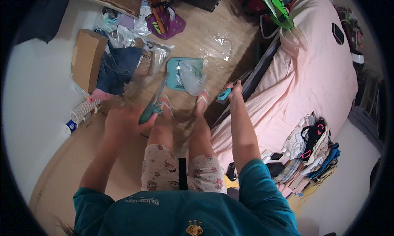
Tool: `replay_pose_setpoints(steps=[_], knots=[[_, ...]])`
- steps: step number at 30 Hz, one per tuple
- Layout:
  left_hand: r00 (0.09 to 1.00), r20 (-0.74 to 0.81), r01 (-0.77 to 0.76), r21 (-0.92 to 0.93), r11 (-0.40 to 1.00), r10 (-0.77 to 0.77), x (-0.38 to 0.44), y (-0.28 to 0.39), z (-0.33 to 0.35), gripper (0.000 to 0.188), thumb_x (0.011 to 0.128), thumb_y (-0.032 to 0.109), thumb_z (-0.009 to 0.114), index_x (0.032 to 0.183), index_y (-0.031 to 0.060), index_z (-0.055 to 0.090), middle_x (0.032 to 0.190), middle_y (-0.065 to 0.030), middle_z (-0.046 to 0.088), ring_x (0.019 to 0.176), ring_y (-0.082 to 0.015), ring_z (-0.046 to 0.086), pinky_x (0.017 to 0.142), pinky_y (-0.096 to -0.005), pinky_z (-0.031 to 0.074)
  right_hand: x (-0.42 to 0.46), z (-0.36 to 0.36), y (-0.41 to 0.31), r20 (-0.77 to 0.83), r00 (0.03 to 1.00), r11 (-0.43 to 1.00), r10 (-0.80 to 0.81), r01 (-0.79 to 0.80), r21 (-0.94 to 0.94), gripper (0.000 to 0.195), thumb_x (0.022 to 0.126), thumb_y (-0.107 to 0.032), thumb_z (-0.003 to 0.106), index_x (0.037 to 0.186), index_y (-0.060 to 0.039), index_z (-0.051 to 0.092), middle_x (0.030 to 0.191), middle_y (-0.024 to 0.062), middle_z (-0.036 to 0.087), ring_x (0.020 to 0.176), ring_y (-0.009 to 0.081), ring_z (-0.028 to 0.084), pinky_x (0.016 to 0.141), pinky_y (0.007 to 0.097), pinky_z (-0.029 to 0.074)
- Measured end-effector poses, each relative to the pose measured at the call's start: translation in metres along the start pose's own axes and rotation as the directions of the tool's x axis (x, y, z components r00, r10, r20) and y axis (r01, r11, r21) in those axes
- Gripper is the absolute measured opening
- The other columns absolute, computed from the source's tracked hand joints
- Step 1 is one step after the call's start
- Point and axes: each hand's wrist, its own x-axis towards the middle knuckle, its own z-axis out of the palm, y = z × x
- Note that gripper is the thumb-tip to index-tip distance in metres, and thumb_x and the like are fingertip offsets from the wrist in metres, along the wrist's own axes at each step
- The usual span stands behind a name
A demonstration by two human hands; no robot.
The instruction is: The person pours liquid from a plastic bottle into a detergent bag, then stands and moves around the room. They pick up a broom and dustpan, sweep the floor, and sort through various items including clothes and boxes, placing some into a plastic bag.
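On the left, my left hand (pixel 127 120), blurred, holds a teal handle (pixel 149 113) by its thumb side. From that handle a metal pole runs to the left edge of a teal dustpan (pixel 173 74) with comb-like teeth. A translucent plastic bag (pixel 192 77) lies on the dustpan, just beyond my sandalled feet. To the right, my right hand (pixel 234 87) is closed around a lighter teal handle (pixel 224 94); its thin shaft (pixel 245 76) points up and right toward the bed's edge. The far end of that shaft cannot be made out.
Wet, shiny patches (pixel 223 48) mark the wood-look floor. A cardboard box (pixel 87 60), dark blue cloth (pixel 118 69), plastic bags and a purple bag (pixel 169 23) crowd the left side. Along the right is a bed with pink bedding (pixel 311 69), bearing piled clothes (pixel 311 143) and a phone-like object (pixel 337 33).
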Motion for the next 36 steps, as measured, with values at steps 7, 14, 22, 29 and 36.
replay_pose_setpoints(steps=[7, 14, 22, 29, 36], knots=[[0.946, 0.312, 0.125, -0.106, 0.986, -0.087, 0.014, 0.007, -0.023, 0.043, 0.084, 0.049, 0.062, 0.069, 0.0081, 0.059, 0.054, -0.0131, 0.058, 0.049, -0.0315, 0.062, 0.047, -0.0426, 0.049, -0.096, -0.079, 0.107, 0.046, 0.997, 0.892, 0.063, -0.035, -0.451, 0.058, 0.09, -0.062, 0.046, 0.061, -0.0137, 0.036, 0.047, 0.0002, 0.033, 0.037, 0.0157, 0.033, 0.037, 0.0288, 0.03], [0.889, 0.441, 0.021, -0.307, 0.952, 0.122, -0.005, -0.033, -0.025, 0.044, 0.085, 0.047, 0.062, 0.078, 0.0036, 0.06, 0.058, -0.0145, 0.059, 0.053, -0.0325, 0.063, 0.045, -0.0413, 0.051, -0.172, -0.103, 0.156, 0.027, 0.99, 0.94, 0.141, -0.126, -0.316, 0.056, 0.09, -0.063, 0.046, 0.068, -0.0121, 0.04, 0.05, -0.0015, 0.036, 0.037, 0.0094, 0.031, 0.035, 0.0237, 0.025], [0.883, 0.288, -0.296, -0.272, 0.916, 0.371, 0.017, -0.042, -0.02, 0.041, 0.082, 0.042, 0.067, 0.077, 0.0022, 0.059, 0.059, -0.0127, 0.06, 0.045, -0.0283, 0.06, 0.043, -0.0393, 0.051, -0.09, -0.109, 0.23, -0.138, 0.982, 0.974, 0.127, -0.097, 0.206, 0.061, 0.089, -0.066, 0.042, 0.066, -0.01, 0.039, 0.05, -0.0003, 0.034, 0.041, 0.0117, 0.033, 0.039, 0.0244, 0.03], [0.825, 0.357, -0.456, -0.036, 0.889, 0.437, 0.034, -0.02, -0.009, 0.061, 0.083, 0.048, 0.063, 0.11, -0.0066, 0.061, 0.057, -0.0133, 0.062, 0.043, -0.028, 0.06, 0.042, -0.036, 0.05, -0.153, -0.087, 0.306, 0.211, 0.932, 0.863, 0.296, -0.355, 0.358, 0.05, 0.095, -0.056, 0.042, 0.074, -0.0102, 0.043, 0.054, -0.0019, 0.034, 0.04, 0.0073, 0.032, 0.035, 0.0225, 0.027], [0.785, 0.391, -0.463, -0.145, 0.875, 0.48, 0.048, -0.012, -0.017, 0.044, 0.083, 0.045, 0.063, 0.077, 0.0016, 0.062, 0.065, -0.0236, 0.06, 0.065, -0.0413, 0.061, 0.058, -0.0488, 0.049, -0.255, -0.152, 0.35, 0.237, 0.956, 0.956, 0.173, -0.221, 0.193, 0.05, 0.095, -0.056, 0.041, 0.074, -0.0115, 0.045, 0.051, -0.0028, 0.032, 0.036, 0.0079, 0.03, 0.032, 0.0219, 0.022]])
